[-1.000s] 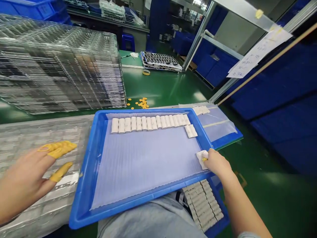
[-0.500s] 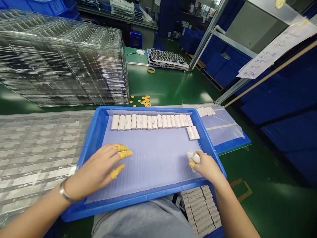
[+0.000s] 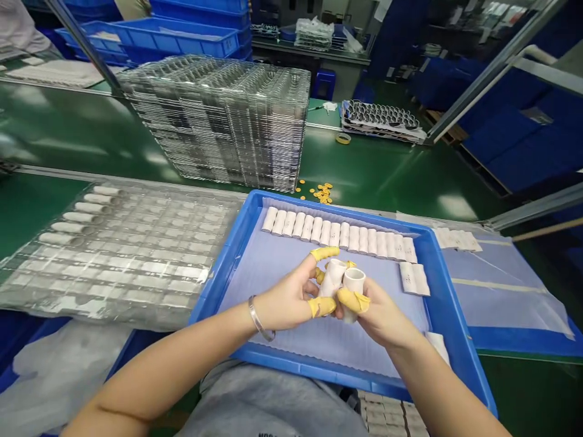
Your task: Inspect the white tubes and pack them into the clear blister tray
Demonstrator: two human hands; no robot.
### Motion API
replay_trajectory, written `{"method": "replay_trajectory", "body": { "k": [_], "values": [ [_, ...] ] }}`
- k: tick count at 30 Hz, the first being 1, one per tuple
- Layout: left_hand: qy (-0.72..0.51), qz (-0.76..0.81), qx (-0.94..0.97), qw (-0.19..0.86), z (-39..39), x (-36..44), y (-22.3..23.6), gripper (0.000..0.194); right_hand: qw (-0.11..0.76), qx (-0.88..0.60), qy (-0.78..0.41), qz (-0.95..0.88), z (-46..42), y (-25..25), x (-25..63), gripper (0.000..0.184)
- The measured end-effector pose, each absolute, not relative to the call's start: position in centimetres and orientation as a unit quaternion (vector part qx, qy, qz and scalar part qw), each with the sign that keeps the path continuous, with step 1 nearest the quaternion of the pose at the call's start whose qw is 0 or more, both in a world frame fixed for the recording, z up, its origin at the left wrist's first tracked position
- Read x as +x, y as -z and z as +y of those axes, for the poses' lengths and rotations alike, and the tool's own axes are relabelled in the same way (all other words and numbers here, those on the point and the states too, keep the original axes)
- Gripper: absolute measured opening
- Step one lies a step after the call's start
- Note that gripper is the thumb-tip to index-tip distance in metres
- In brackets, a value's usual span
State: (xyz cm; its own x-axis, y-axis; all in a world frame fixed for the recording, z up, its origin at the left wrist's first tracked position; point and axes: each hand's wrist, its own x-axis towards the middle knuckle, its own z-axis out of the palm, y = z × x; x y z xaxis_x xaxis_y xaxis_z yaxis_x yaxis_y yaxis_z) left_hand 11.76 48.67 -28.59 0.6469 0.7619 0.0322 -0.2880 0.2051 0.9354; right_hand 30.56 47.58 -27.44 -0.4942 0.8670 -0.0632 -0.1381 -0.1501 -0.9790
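Note:
My left hand [image 3: 291, 297], with yellow finger covers, curls around a white cylinder [image 3: 333, 274] above the lined tray. My right hand [image 3: 385, 315] grips a white hollow tube [image 3: 354, 278], its open end up and its thumb across the side. The two pieces are side by side and seem to touch; parts of both are hidden by fingers. Below lies a blue tray [image 3: 319, 365] with a pale liner [image 3: 255, 291]. A row of white cylinders [image 3: 334, 233] lines its far side, a pair [image 3: 414, 278] lies at the right, and another white piece [image 3: 438, 347] is beyond my right wrist.
On the left, a clear plastic tray [image 3: 150, 255] holds white cylinders. Behind stands a tall stack of clear trays [image 3: 228, 121]. Yellow finger covers [image 3: 324, 193] are scattered on the green bench. More white pieces [image 3: 458, 240] lie on the sheet at right, and a metal post [image 3: 496, 67] rises there.
My view has swung left. My hands have come together over the tray; my left hand, free before, now holds a white cylinder. Another white piece lies near the tray's right side.

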Motion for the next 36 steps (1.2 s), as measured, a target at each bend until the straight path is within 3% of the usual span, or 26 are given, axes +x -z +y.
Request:
{"method": "replay_trajectory", "body": {
  "k": [3,8,12,24,29,36],
  "values": [
    [-0.347,0.203,0.499,0.768,49.4,10.9,29.3,0.073,0.387,-0.318,-0.713,-0.49,47.7,28.0,31.4,0.05],
    [-0.343,0.152,0.419,0.827,50.3,10.1,29.9,0.072,0.43,-0.352,-0.742,-0.375,47.7,28.7,32.8,0.042],
    [-0.362,0.151,0.41,0.823,50.3,10.1,30.0,0.071,0.414,-0.343,-0.749,-0.388,47.6,29.2,32.9,0.049],
    [-0.358,0.143,0.334,0.86,50.2,10.1,30.1,0.067,0.411,-0.303,-0.718,-0.473,47.5,29.2,32.3,0.046],
    [-0.361,0.113,0.355,0.855,50.3,10.2,30.7,0.055,0.427,-0.3,-0.708,-0.475,47.3,29.4,32.5,0.045],
    [-0.371,0.122,0.388,0.835,50.0,10.4,31.0,0.06,0.423,-0.309,-0.737,-0.428,47.3,29.2,32.0,0.043]
  ]
}}
